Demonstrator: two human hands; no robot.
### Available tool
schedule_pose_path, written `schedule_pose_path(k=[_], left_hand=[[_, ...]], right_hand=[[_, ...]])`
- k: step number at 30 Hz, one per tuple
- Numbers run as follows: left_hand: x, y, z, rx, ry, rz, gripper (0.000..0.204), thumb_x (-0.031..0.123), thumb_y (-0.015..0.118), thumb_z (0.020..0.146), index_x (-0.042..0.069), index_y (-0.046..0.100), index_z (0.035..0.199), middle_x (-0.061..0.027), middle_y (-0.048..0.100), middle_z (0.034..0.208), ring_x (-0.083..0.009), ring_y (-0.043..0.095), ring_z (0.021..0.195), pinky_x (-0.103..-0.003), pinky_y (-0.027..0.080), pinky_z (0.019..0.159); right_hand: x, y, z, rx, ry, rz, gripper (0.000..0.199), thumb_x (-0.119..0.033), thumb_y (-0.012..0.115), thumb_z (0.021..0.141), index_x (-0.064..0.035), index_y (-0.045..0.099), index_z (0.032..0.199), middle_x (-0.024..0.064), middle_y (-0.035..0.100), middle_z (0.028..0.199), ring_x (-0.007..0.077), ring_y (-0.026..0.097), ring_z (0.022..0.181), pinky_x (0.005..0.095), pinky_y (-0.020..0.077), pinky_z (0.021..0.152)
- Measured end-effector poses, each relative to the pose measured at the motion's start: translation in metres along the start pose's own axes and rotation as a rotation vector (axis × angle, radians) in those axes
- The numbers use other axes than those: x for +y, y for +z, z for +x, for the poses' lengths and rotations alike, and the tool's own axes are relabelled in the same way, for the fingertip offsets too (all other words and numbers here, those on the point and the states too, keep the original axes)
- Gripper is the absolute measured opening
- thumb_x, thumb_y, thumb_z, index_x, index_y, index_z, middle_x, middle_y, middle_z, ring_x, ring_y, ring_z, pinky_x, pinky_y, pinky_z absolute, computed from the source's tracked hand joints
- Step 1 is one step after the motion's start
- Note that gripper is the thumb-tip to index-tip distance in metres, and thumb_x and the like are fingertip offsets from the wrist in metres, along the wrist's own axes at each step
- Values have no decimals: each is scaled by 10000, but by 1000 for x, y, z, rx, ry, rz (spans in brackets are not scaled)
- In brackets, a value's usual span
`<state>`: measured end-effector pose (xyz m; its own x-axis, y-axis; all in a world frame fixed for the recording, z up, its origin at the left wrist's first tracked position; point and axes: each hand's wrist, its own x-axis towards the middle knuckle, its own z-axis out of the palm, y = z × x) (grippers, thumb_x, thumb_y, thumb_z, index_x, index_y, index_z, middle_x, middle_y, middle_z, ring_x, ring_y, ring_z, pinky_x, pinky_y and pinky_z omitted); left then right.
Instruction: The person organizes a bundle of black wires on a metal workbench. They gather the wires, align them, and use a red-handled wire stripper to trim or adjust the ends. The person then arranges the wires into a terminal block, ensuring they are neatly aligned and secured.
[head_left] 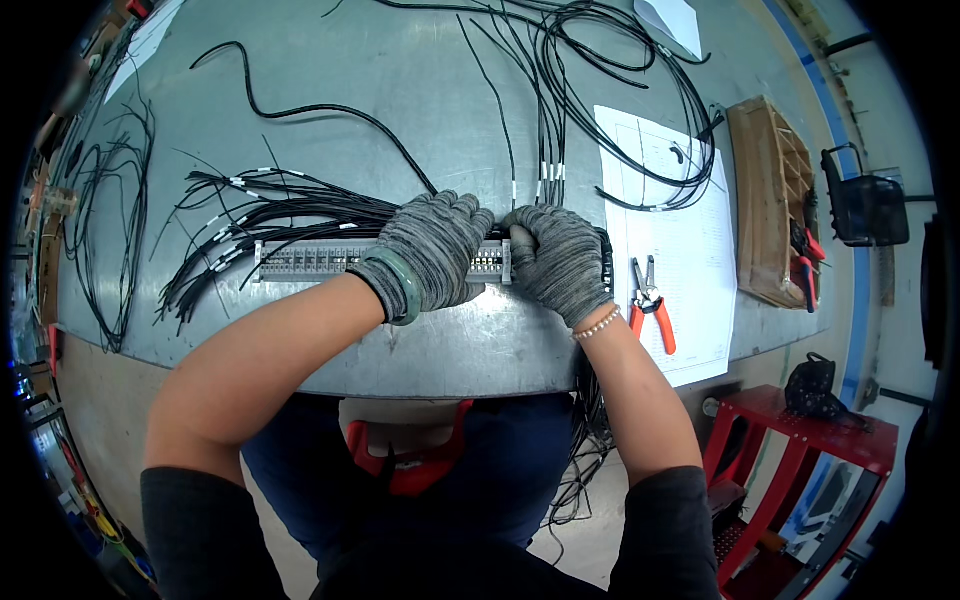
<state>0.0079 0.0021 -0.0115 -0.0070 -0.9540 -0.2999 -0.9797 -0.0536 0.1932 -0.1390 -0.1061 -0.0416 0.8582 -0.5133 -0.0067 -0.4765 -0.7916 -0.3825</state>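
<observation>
A long grey terminal block strip [310,262] lies near the front of the metal table. Many black wires [290,210] with white markers fan out leftward from its back side. My left hand [430,245], in a grey striped glove, is wrapped over the strip's right part, fingers curled over the back edge. One thicker black cable [330,107] runs away from beneath those fingers. Close by at the strip's right end, my right hand [560,255], gloved the same way, is closed with thumb and forefinger together. What it pinches is hidden; labelled black wires [552,170] reach the table behind it.
Orange-handled wire strippers [650,305] lie on a printed sheet [700,335] to the right. Past it stands a wooden compartment box [750,200] with pliers [806,255] at its side. Coiled cables [690,110] cover the back right; loose wires [90,240] lie far left. A red cart [790,430] stands right.
</observation>
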Motion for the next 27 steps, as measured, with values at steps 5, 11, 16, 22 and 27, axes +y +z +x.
schedule_pose_path(k=[5, 11, 16, 22, 27], left_hand=[[0, 1, -2, 34, -3, 10, 690, 469, 704, 712, 29, 520, 1210, -161, 553, 1130, -309, 550, 1065, -404, 431, 955], [5, -7, -3, -6, -14, 25, 714, 480, 711, 708, 29, 505, 1221, -162, 531, 1151, -303, 518, 1109, -397, 410, 979], [-3, -19, 5, -78, -102, -288, 573, 477, 647, 799, 60, 573, 1186, -157, 601, 1136, -294, 573, 1077, -383, 438, 947], [-14, -24, 32, -131, -115, -232, 342, 312, 623, 833, 83, 656, 1084, -132, 687, 964, -281, 649, 926, -377, 491, 852], [-10, -24, 48, -189, -187, -75, 370, 387, 670, 776, 65, 694, 957, -137, 689, 891, -284, 657, 857, -384, 508, 806]], right_hand=[[-7, -6, 2, -73, 47, -27, 240, -243, 487, 894, -100, 664, 970, 121, 662, 892, 282, 626, 874, 413, 485, 845], [-3, -15, 3, -140, 36, 18, 261, -251, 479, 898, -135, 670, 1033, 126, 661, 922, 282, 631, 899, 425, 491, 844], [-2, -11, 3, -100, 50, 12, 248, -243, 478, 907, -125, 661, 1026, 131, 669, 914, 287, 636, 897, 421, 502, 818], [0, -3, 4, 10, 59, 65, 184, -196, 501, 894, -99, 651, 938, 127, 667, 858, 311, 638, 822, 425, 500, 780], [1, -3, 3, 0, 64, 72, 212, -202, 472, 894, -83, 641, 943, 142, 664, 846, 313, 644, 829, 432, 507, 786]])
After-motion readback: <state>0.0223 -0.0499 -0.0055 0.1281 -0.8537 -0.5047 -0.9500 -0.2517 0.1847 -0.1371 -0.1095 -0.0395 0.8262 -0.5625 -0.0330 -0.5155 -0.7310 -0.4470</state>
